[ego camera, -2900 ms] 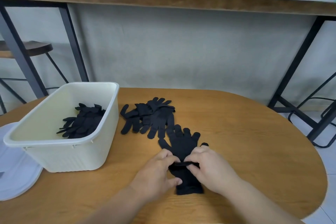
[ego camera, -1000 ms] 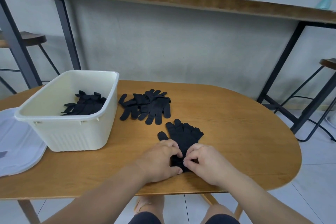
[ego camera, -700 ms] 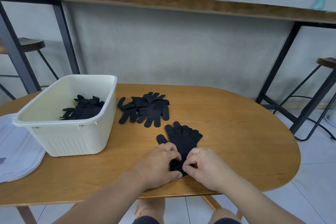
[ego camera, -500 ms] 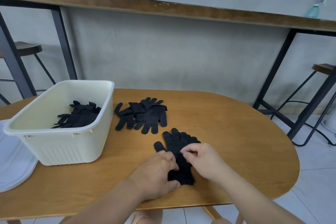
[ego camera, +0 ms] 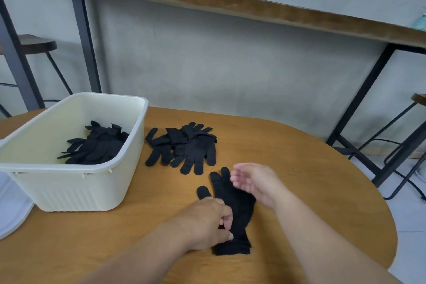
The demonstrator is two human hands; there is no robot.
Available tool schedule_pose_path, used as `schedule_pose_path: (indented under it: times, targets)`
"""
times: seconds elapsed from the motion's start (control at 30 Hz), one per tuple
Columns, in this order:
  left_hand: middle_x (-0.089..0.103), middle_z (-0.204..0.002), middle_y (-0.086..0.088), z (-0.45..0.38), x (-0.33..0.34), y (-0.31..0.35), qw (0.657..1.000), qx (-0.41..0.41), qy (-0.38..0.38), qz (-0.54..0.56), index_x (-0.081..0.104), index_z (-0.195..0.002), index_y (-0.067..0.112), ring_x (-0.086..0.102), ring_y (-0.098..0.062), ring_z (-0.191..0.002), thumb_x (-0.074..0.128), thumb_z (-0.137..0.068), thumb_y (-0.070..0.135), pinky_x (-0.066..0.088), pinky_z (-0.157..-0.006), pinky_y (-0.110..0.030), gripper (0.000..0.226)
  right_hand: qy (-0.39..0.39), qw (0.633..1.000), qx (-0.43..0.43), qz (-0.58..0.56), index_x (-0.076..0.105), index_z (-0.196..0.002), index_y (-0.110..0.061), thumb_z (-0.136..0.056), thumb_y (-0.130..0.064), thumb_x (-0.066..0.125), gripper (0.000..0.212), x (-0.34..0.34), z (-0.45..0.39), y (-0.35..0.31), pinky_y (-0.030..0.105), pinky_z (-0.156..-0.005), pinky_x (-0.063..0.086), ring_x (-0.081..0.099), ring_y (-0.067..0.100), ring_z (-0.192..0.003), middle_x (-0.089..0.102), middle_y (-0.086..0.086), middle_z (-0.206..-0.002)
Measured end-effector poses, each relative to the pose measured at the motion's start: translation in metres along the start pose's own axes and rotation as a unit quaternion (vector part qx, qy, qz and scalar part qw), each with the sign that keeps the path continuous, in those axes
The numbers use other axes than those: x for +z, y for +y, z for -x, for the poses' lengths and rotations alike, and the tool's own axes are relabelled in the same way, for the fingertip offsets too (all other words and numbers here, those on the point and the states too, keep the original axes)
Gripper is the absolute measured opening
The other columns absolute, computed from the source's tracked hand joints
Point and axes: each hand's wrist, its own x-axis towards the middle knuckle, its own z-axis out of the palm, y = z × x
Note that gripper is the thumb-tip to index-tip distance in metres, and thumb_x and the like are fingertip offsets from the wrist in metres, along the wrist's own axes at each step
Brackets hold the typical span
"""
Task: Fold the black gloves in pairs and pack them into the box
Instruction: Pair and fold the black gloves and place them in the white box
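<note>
**One pair in hand, more gloves waiting**

The person has a pair of black gloves (ego camera: 232, 210) lying flat on the wooden table (ego camera: 311, 180), close to the near edge. The cuff end points at the person & the finger ends point away.

The left hand (ego camera: 207, 221) has its fingers curled and pinches the pair near the cuff. The right hand (ego camera: 255, 182) floats just above the finger end of the pair. Its fingers are loose and spread a bit, and it holds nothing. It does not look like it touches the cloth, but that is hard to tell for sure.

The cream box (ego camera: 76, 168) sits on the left part of the table. Inside it lies a bunch of packed gloves (ego camera: 94, 145), so some of the job is done. How many pairs are in there can't be told, bc they are all black and lie on top of each other.

Btw. the box and the hands lies a loose pile of gloves (ego camera: 184, 145), just beside the box wall. Those are not folded or packed yet.

So the job looks partly done. The pair in hand looks like it needs its fold finished, then it goes in the box. After that the loose pile is left to do, pair by pair.

A white lid-like thing (ego camera: 11, 210) pokes out at the far left edge.
</note>
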Motion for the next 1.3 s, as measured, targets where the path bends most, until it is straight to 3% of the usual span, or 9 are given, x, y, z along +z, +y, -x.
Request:
schedule_pose_path:
  times: [0.07, 0.3, 0.4, 0.53, 0.7, 0.97, 1.03, 1.17, 1.3]
  targets:
    - [0.051, -0.104, 0.014, 0.000, -0.002, 0.000, 1.000, -0.002, -0.016, -0.003, 0.059, -0.098, 0.031, 0.046, -0.010, -0.104, 0.065, -0.086, 0.047, 0.045, -0.095, -0.035, 0.021, -0.036, 0.999, 0.028, 0.024, 0.065, -0.108, 0.000, -0.097, -0.004, 0.054, 0.016, 0.006, -0.001, 0.008, 0.028, -0.073, 0.059, 0.073, 0.022, -0.088, 0.073, 0.018, -0.101]
    - [0.049, -0.108, 0.013, 0.003, -0.005, 0.002, 0.999, -0.017, -0.042, 0.001, 0.057, -0.104, 0.030, 0.043, -0.013, -0.107, 0.072, -0.075, 0.056, 0.043, -0.097, -0.034, 0.042, 0.107, 0.989, -0.055, 0.090, 0.068, -0.106, -0.011, -0.095, -0.009, 0.055, 0.017, 0.009, -0.020, 0.005, 0.026, -0.072, 0.056, 0.064, 0.015, -0.073, 0.069, 0.005, -0.088]
    - [0.048, -0.105, 0.014, 0.005, -0.004, 0.004, 0.999, -0.004, -0.028, -0.027, 0.056, -0.102, 0.031, 0.042, -0.012, -0.104, 0.074, -0.069, 0.061, 0.041, -0.097, -0.033, 0.048, 0.085, 0.963, -0.070, 0.247, 0.064, -0.115, -0.019, -0.091, -0.026, 0.066, 0.025, 0.021, -0.023, 0.009, 0.030, -0.086, 0.050, 0.060, 0.018, -0.098, 0.060, -0.004, -0.105]
    - [0.050, -0.109, 0.013, 0.010, -0.001, 0.004, 0.999, 0.034, 0.016, -0.037, 0.058, -0.107, 0.030, 0.040, -0.009, -0.103, 0.070, -0.077, 0.056, 0.032, -0.093, -0.024, 0.041, 0.093, 0.942, -0.075, 0.312, 0.067, -0.087, -0.021, -0.090, -0.030, 0.068, 0.010, 0.026, -0.027, 0.006, 0.031, -0.079, 0.048, 0.058, 0.017, -0.086, 0.061, -0.005, -0.089]
    - [0.053, -0.110, 0.012, 0.015, 0.005, 0.004, 0.996, 0.085, 0.039, 0.000, 0.066, -0.103, 0.026, 0.041, -0.004, -0.106, 0.066, -0.087, 0.043, 0.027, -0.093, -0.017, 0.023, 0.107, 0.952, -0.054, 0.281, 0.071, -0.094, -0.011, -0.091, -0.030, 0.066, 0.019, 0.018, -0.028, -0.002, 0.032, -0.077, 0.046, 0.056, 0.020, -0.084, 0.060, -0.005, -0.083]
    - [0.053, -0.097, 0.016, 0.013, 0.006, 0.005, 0.996, 0.076, 0.015, 0.038, 0.069, -0.095, 0.026, 0.048, -0.001, -0.092, 0.068, -0.086, 0.036, 0.047, -0.086, -0.025, 0.013, 0.194, 0.837, -0.155, 0.488, 0.058, -0.117, -0.024, -0.092, -0.039, 0.062, 0.030, 0.021, -0.023, 0.005, 0.029, -0.069, 0.044, 0.058, 0.017, -0.088, 0.053, -0.002, -0.114]
    - [0.052, -0.094, 0.017, 0.011, 0.005, 0.006, 0.997, 0.065, 0.003, 0.041, 0.068, -0.092, 0.027, 0.051, -0.005, -0.091, 0.069, -0.084, 0.036, 0.050, -0.086, -0.030, 0.012, 0.132, 0.876, -0.195, 0.420, 0.064, -0.105, -0.019, -0.095, -0.031, 0.059, 0.016, 0.031, -0.016, 0.000, 0.023, -0.064, 0.045, 0.058, 0.011, -0.079, 0.061, -0.005, -0.100]
    - [0.052, -0.096, 0.017, 0.010, 0.000, 0.008, 0.998, 0.047, -0.031, 0.042, 0.067, -0.092, 0.030, 0.053, -0.007, -0.093, 0.071, -0.082, 0.037, 0.051, -0.087, -0.033, 0.013, -0.056, 0.977, -0.012, 0.204, 0.068, -0.100, -0.005, -0.096, -0.012, 0.057, 0.014, 0.047, -0.009, 0.008, 0.023, -0.056, 0.055, 0.065, 0.015, -0.061, 0.070, 0.008, -0.078]
    - [0.054, -0.102, 0.015, 0.012, -0.002, 0.008, 0.997, 0.042, -0.043, 0.053, 0.068, -0.097, 0.029, 0.054, -0.008, -0.098, 0.074, -0.082, 0.033, 0.050, -0.091, -0.031, 0.016, 0.086, 0.995, -0.034, 0.021, 0.064, -0.107, -0.004, -0.097, -0.008, 0.055, 0.014, 0.028, -0.019, 0.000, 0.029, -0.074, 0.060, 0.066, 0.018, -0.074, 0.068, 0.009, -0.086]
